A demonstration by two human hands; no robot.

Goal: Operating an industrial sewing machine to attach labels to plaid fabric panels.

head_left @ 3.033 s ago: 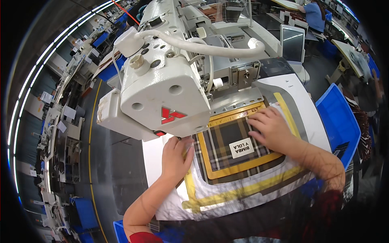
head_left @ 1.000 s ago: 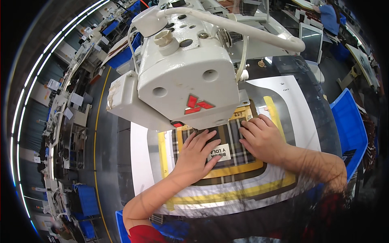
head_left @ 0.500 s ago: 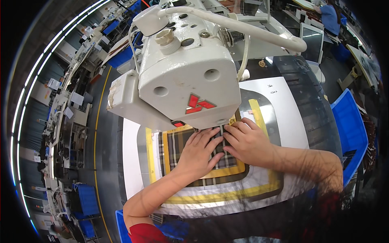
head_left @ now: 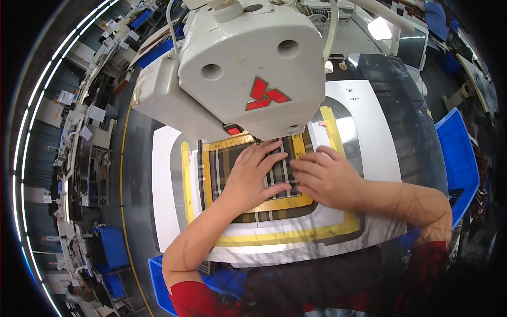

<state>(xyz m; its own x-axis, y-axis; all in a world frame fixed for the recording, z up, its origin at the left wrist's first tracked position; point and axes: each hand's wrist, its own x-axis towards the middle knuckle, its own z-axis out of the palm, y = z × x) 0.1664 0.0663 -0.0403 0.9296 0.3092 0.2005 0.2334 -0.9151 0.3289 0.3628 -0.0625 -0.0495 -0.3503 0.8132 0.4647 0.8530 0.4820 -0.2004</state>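
Plaid fabric [head_left: 222, 166] in brown, black and white lies flat inside a yellow-edged rectangular frame [head_left: 207, 179], under the head of a large white sewing machine [head_left: 211, 100]. My left hand [head_left: 251, 177] rests palm down on the fabric, fingers spread and thumb pointing right, its fingertips close to the needle area. At the frame's right side is my right hand [head_left: 330, 179], slightly blurred, its fingers stretched leftward over the yellow edge. Neither hand grips anything. A see-through template sheet with yellow tape strips [head_left: 285, 236] surrounds the frame. The machine head hides the needle.
Beneath the template lies a white sheet [head_left: 165, 198] on the dark machine table [head_left: 406, 142]. Blue bins stand at the right [head_left: 459, 158] and at the lower left [head_left: 163, 285]. A lit lamp [head_left: 379, 29] shines behind the machine. Workstations line the left beyond a yellow floor line [head_left: 122, 195].
My right hand has shifted right, off the fabric's middle toward the frame's right edge. My left hand stays on the fabric. The machine head looks larger and the whole view has shifted.
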